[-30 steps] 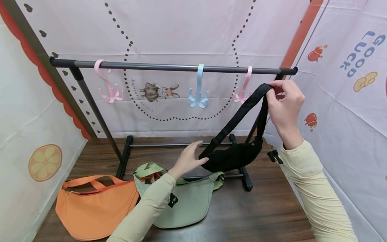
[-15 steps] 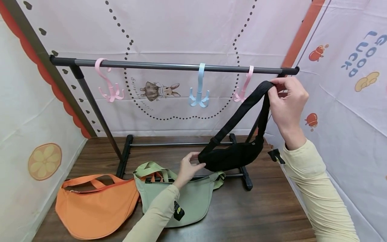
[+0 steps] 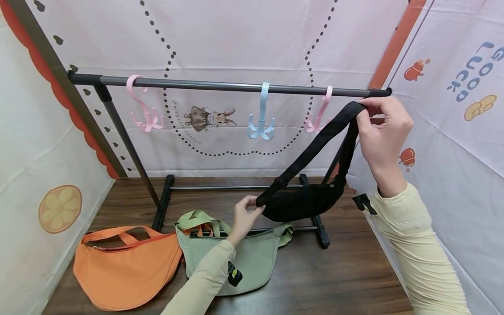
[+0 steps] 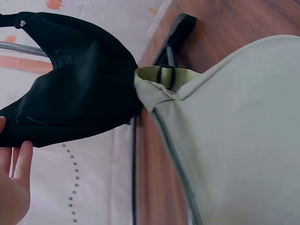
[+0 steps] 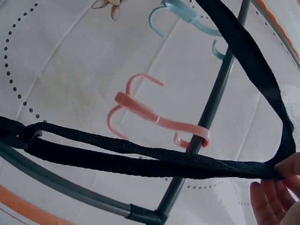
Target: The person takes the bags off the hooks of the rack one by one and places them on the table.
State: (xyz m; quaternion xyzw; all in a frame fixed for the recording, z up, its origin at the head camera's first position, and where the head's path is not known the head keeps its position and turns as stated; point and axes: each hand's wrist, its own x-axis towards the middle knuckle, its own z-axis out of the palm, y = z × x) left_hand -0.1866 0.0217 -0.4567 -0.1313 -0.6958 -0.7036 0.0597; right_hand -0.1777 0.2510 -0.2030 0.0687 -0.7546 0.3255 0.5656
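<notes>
A black waist bag (image 3: pixel 301 202) hangs in the air by its looped strap, at the right side of the rack. At the top of that loop, my right hand (image 3: pixel 385 142) pinches the black strap (image 5: pixel 117 159) between thumb and fingers. My left hand (image 3: pixel 243 218) pinches the bag's lower left end, as the left wrist view also shows. Just behind the strap, the right pink hook (image 3: pixel 319 114) hangs on the dark metal bar (image 3: pixel 212 85). Below my left hand lies a sage green bag (image 3: pixel 252 262) with a zipper along its top.
An orange bag (image 3: pixel 126 275) lies at the left of the wooden table (image 3: pixel 315 280). A blue hook (image 3: pixel 261 116) hangs mid-bar, and another pink hook (image 3: pixel 145 107) hangs toward the left. The rack's black feet (image 3: pixel 320 232) stand on the table. Printed cloth surrounds it.
My left hand has closed from spread fingers onto the bag's left end. My right hand, with the strap, has shifted slightly right and up.
</notes>
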